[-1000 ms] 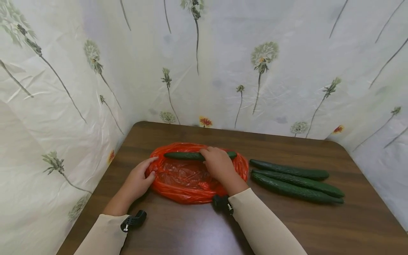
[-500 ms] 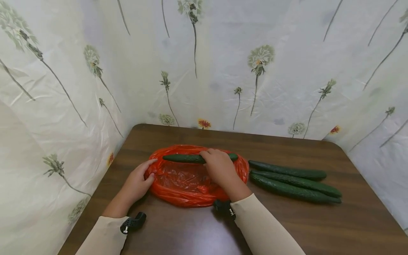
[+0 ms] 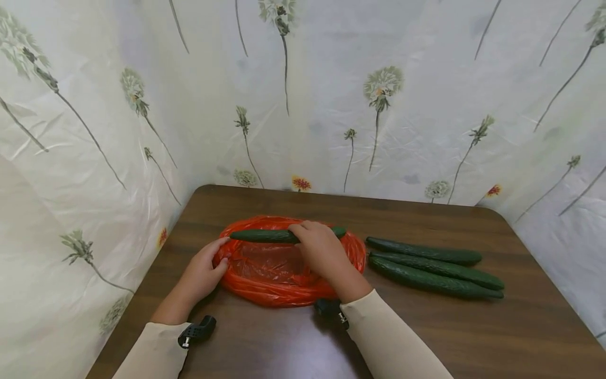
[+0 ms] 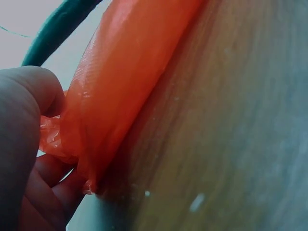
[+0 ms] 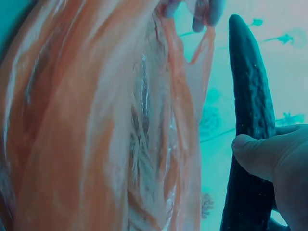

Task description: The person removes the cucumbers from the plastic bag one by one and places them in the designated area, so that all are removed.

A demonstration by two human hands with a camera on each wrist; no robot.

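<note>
A red plastic bag (image 3: 270, 295) lies on the table with its mouth spread wide. Its left rim is pinched by my left hand (image 3: 201, 271); the left wrist view shows the thumb and fingers with thin film (image 4: 106, 96) between them. My right hand (image 3: 322, 252) grips a dark green cucumber (image 3: 260, 236) around its right half. This cucumber is held level over the far side of the bag's mouth, its left tip close to my left fingertips. In the right wrist view my thumb (image 5: 255, 156) lies across the cucumber's bumpy skin. My right palm hides part of it.
Three more cucumbers (image 3: 440, 271) lie side by side on the brown wooden table (image 3: 265, 337), just right of the bag. A floral-patterned sheet (image 3: 322, 95) hangs behind the table and along its left side. Both wrists wear black camera mounts (image 3: 198, 330).
My right hand has shifted slightly left with the cucumber, bringing its left tip nearer my left hand. The left hand keeps its hold on the bag. The head view has shifted a little.
</note>
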